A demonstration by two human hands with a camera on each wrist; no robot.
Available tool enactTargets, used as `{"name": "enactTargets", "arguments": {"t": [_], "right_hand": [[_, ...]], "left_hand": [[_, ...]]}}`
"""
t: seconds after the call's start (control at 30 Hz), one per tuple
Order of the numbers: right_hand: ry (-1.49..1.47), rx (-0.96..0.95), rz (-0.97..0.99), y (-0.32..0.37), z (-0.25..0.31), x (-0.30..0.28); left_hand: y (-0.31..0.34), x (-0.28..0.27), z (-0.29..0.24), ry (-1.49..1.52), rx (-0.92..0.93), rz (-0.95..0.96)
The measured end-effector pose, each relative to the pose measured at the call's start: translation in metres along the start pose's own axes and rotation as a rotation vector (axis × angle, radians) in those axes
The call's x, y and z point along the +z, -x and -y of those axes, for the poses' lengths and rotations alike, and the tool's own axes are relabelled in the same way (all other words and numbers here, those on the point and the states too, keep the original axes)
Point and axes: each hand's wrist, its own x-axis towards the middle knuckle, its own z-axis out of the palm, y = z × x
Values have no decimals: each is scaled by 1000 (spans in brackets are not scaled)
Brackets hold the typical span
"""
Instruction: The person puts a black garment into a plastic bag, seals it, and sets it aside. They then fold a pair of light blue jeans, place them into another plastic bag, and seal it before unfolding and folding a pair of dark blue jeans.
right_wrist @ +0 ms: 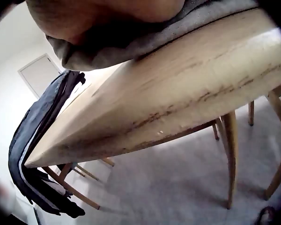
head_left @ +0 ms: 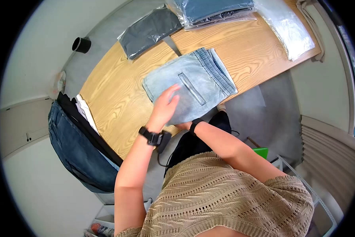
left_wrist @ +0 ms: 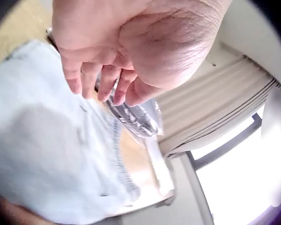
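Observation:
Light blue denim (head_left: 173, 87) with a gathered elastic waistband lies folded on the wooden table, a long pocket slit facing up. Over its left part is my left hand (head_left: 165, 108), fingers loosely extended and holding nothing. In the left wrist view that hand (left_wrist: 126, 51) shows its palm above the denim (left_wrist: 47, 136); contact cannot be made out. At the near lower corner my right hand (head_left: 182, 125) grips the fabric edge, its fingers mostly hidden. The right wrist view has the hand (right_wrist: 103, 16) against the denim (right_wrist: 131, 54) at the table edge.
Bagged dark clothing (head_left: 151, 31) and a bagged blue stack (head_left: 213, 10) lie at the far side, with clear plastic bags (head_left: 286, 27) at the far right. Dark trousers (head_left: 76, 146) hang over the left end of the table (head_left: 114, 79). Chair legs (right_wrist: 230, 159) stand below.

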Motion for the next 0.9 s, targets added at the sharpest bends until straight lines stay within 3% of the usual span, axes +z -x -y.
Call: {"name": "enactTargets", "arguments": {"t": [0.03,0.1,0.17,0.23,0.27,0.3,0.37,0.43,0.5,0.57,0.7,0.77,0.8,0.83,0.9], "right_hand": [[-23,6,11,0,0,2],[-59,18,38,2,1,4],[-71,29,43,7,15,-4],[181,114,-105,21,49,-25],[482,15,43,29,73,-48],[576,241,450,35,107,-77],[260,-114,216,64,72,-92],[138,397,363,63,99,-155],[302,318,-225,68,67,-185],[631,200,-564,55,52,-216],[710,290,-513,28,23,-236],[423,613,-377,8,36,-244],[361,671,-322,1,24,-249],[360,667,-323,-1,16,-252],[-140,621,-102,-4,6,-261]], "left_hand": [[10,-7,12,-7,1,6],[29,-13,38,-328,93,8],[36,-10,50,-346,97,76],[43,-3,55,-717,109,155],[44,3,68,-725,92,169],[46,8,71,-713,85,173],[45,19,74,-863,107,71],[45,23,74,-868,112,40],[46,25,74,-903,119,16],[48,25,74,-891,118,9],[48,25,74,-876,124,-5],[47,25,74,-874,121,-8],[48,25,73,-873,114,-3],[48,25,73,-876,115,-7],[47,26,72,-885,116,0]]}}
